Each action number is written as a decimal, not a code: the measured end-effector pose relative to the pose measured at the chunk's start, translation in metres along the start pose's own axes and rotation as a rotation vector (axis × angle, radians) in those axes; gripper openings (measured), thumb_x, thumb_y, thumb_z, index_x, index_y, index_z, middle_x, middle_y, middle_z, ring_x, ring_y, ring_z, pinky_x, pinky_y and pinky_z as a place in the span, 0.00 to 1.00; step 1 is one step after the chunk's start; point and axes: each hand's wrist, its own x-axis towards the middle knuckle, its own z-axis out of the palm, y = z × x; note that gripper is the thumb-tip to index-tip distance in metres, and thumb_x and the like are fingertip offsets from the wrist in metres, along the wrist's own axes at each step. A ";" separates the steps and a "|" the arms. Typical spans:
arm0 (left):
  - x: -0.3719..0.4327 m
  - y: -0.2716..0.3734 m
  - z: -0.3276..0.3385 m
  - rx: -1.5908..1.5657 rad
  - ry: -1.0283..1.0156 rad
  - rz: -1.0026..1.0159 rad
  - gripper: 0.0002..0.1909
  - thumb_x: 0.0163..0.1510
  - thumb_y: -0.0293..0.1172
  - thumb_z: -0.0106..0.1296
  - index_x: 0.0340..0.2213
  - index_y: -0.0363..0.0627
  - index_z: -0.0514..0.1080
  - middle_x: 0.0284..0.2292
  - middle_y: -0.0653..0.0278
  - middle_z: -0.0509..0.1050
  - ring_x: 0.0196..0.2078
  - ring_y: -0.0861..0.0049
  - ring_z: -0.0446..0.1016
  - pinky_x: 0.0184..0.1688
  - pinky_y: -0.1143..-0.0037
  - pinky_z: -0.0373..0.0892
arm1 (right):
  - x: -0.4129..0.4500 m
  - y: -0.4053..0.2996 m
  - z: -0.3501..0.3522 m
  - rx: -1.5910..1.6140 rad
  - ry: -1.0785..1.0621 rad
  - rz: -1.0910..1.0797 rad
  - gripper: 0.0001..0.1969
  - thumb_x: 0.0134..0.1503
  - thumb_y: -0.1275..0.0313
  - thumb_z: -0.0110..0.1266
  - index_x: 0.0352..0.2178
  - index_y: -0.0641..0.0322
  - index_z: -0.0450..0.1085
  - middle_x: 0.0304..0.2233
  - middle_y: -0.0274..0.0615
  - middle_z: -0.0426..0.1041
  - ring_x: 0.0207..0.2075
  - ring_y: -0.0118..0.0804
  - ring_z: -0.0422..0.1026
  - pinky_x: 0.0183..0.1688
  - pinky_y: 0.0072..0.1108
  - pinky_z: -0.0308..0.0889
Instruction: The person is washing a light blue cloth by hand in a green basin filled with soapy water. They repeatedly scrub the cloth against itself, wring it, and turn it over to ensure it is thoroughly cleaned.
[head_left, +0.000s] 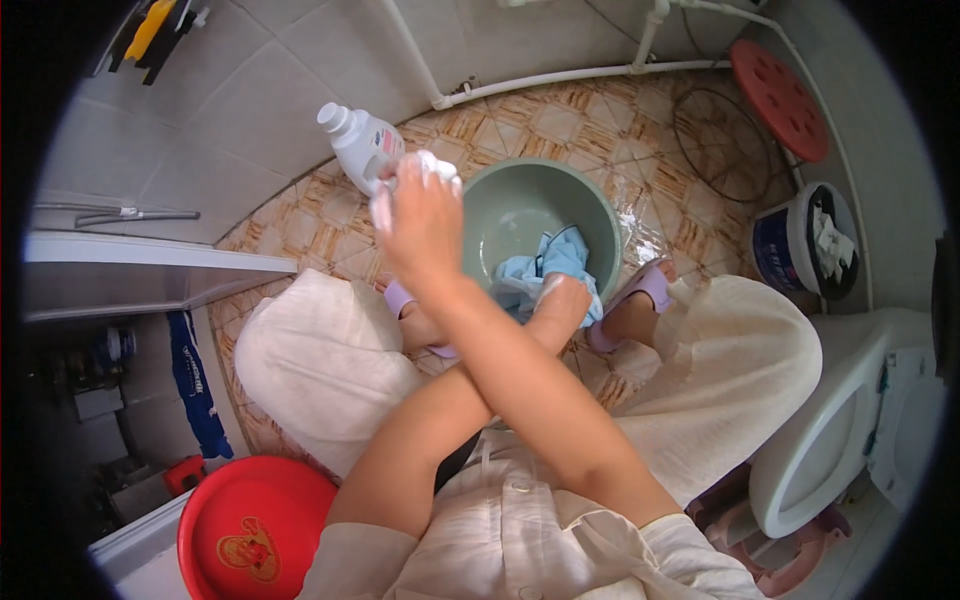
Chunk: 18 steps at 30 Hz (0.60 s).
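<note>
My forearms cross in front of me. My left hand is down in the green plastic basin, gripping a bunched wet light blue cloth with dark trim; the folds hide most of its fingers. Beyond the basin's left side is my right hand, its fingers bent and covered with white suds or some white soft thing. Whether those fingers hold anything is unclear. Right behind them a white capped detergent bottle leans or stands on the tiled floor, its lower part hidden by the hand.
A red plastic basin lies at lower left, near a white-edged cabinet or doorway. On the right are a toilet, a bucket with crumpled paper and a red stool top. White pipes run along the wall. Wet floor shines beside the green basin.
</note>
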 end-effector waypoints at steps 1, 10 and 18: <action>-0.003 -0.004 -0.001 0.008 -0.004 -0.007 0.07 0.41 0.31 0.48 0.16 0.57 0.73 0.17 0.75 0.73 0.21 0.80 0.73 0.18 0.76 0.62 | -0.003 0.016 0.004 -0.113 -0.100 -0.062 0.09 0.45 0.70 0.47 0.28 0.63 0.63 0.29 0.48 0.65 0.35 0.47 0.63 0.38 0.34 0.56; -0.036 -0.057 -0.034 -0.668 -0.012 -0.488 0.16 0.50 0.41 0.41 0.23 0.44 0.73 0.27 0.57 0.74 0.29 0.62 0.72 0.33 0.68 0.67 | 0.001 0.130 -0.079 -0.537 -0.016 -0.120 0.08 0.43 0.73 0.45 0.27 0.62 0.66 0.28 0.46 0.68 0.32 0.48 0.66 0.35 0.33 0.59; -0.087 -0.099 -0.052 -2.413 0.248 -0.656 0.12 0.51 0.37 0.47 0.26 0.39 0.71 0.24 0.65 0.72 0.26 0.80 0.71 0.30 0.81 0.66 | -0.055 0.156 -0.133 0.382 -0.810 0.652 0.25 0.49 0.56 0.47 0.41 0.66 0.66 0.41 0.43 0.68 0.43 0.34 0.63 0.49 0.23 0.53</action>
